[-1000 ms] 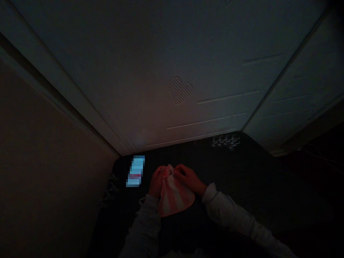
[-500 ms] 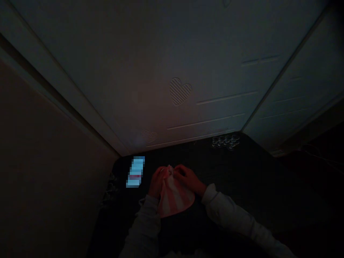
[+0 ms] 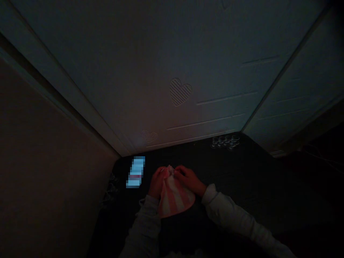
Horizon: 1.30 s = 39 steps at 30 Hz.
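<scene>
The scene is very dark. A pink and white striped piece of fabric (image 3: 174, 195) lies over a dark surface (image 3: 242, 186) in front of me. My left hand (image 3: 156, 182) grips its upper left edge with fingers closed. My right hand (image 3: 189, 179) pinches the top of the fabric from the right, fingers curled. Both hands meet at the fabric's top point. Light sleeves cover both forearms.
A glowing blue screen (image 3: 135, 171) lies just left of my left hand. A cluster of small clear glassy items (image 3: 225, 141) sits at the far edge by a white panel (image 3: 180, 91) with heart shapes. A plain wall (image 3: 48, 172) stands on the left.
</scene>
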Tool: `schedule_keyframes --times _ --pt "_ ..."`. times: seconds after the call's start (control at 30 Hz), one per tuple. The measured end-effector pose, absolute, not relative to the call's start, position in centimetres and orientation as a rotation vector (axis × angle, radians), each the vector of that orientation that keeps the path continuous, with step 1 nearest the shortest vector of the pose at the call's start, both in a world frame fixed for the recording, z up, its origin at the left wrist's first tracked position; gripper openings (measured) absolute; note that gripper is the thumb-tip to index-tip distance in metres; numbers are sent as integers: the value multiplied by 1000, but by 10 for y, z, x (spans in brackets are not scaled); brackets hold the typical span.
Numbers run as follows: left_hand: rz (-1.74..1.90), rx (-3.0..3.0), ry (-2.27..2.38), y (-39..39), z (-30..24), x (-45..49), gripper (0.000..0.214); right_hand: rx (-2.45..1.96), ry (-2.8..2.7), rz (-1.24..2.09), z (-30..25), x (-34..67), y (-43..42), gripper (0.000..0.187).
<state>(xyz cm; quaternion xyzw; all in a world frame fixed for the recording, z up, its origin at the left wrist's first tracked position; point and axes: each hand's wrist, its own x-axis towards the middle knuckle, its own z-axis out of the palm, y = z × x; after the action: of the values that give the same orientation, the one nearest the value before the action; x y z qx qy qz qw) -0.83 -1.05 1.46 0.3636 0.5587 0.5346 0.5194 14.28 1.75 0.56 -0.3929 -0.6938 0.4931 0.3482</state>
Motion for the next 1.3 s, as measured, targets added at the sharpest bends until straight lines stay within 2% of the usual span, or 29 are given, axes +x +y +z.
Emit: schedule_keyframes --times 1.3 --pt "1284 861 1319 -11 14 -9 29 -1005 -1803 1285 8 145 16 21"
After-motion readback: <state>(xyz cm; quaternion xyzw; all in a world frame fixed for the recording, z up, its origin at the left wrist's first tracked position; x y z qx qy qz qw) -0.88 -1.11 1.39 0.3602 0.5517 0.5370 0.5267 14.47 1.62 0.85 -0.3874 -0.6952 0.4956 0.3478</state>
